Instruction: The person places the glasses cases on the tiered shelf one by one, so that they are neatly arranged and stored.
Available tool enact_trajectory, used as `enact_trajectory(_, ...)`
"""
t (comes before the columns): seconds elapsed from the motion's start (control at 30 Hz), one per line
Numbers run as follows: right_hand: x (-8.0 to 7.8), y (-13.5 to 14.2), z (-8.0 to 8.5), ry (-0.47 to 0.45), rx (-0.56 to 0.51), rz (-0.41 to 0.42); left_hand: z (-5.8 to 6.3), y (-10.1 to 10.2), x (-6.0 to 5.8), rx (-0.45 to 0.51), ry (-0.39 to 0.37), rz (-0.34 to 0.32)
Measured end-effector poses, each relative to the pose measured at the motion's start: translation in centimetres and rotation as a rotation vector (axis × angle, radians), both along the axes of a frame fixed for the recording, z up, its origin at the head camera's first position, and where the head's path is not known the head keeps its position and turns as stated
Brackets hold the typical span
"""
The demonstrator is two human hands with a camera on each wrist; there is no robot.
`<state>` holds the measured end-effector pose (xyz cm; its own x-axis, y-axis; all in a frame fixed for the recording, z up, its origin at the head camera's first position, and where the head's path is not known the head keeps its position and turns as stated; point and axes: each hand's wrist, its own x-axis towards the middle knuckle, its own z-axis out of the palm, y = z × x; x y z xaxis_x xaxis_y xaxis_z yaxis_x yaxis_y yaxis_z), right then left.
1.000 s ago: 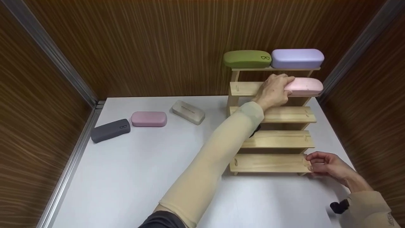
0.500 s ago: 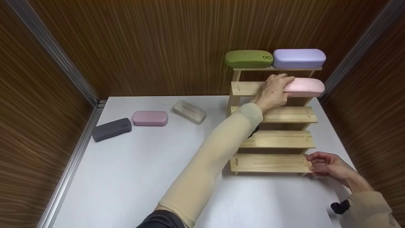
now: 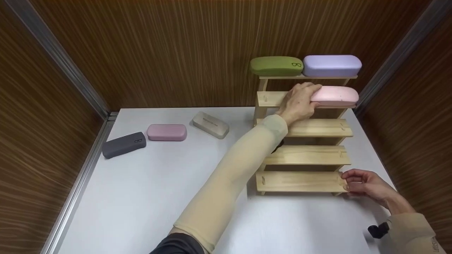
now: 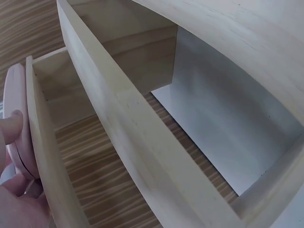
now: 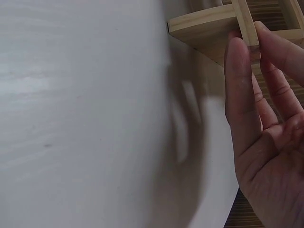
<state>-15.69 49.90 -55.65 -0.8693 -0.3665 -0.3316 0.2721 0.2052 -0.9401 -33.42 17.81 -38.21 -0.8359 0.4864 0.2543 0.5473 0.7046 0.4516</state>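
Note:
On the second tier from the top of the wooden stepped rack (image 3: 303, 181), a pale pink glasses case (image 3: 335, 96) lies at the right end. My left hand (image 3: 298, 102) grips its left end, thumb in front and fingers over the top. The left wrist view shows the thumb and fingers on either side of the pink case (image 4: 21, 137), beside the shelf edge. At the bottom tier's right end, my right hand (image 3: 369, 185) pinches the board. Seen from the right wrist, the thumb and a fingertip of that hand (image 5: 270, 137) hold the wood (image 5: 244, 23) between them.
A green glasses case (image 3: 276, 66) and a lavender one (image 3: 332, 65) sit side by side on the top tier. On the white table (image 3: 159, 183), a grey case (image 3: 123, 145), a mauve-pink case (image 3: 166, 132) and a beige case (image 3: 210, 125) lie left of the rack. Wood-grain walls surround the table.
My left hand has shifted a little to the left, and the pale pink case has moved slightly left on its tier. My right hand stays in place on the bottom board.

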Motion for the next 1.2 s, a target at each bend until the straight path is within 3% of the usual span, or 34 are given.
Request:
enact_trajectory(0.23,0.0,0.0,0.0,-0.010,0.015,-0.017,0.1,-0.5,0.1,0.024,-0.045,-0.017)
enact_trajectory(0.4,-0.1,0.0,0.0,-0.004,0.034,-0.020,0.2,-2.0,0.0,0.038,-0.009,-0.058)
enact_trajectory(0.77,-0.3,0.0,-0.1,-0.008,-0.019,-0.001,0.5,-8.6,0.4,0.084,0.078,-0.168)
enact_trajectory(1.2,-0.3,-0.2,-0.1,-0.003,0.012,-0.025,0.4,-16.0,1.4,0.165,0.079,-0.273)
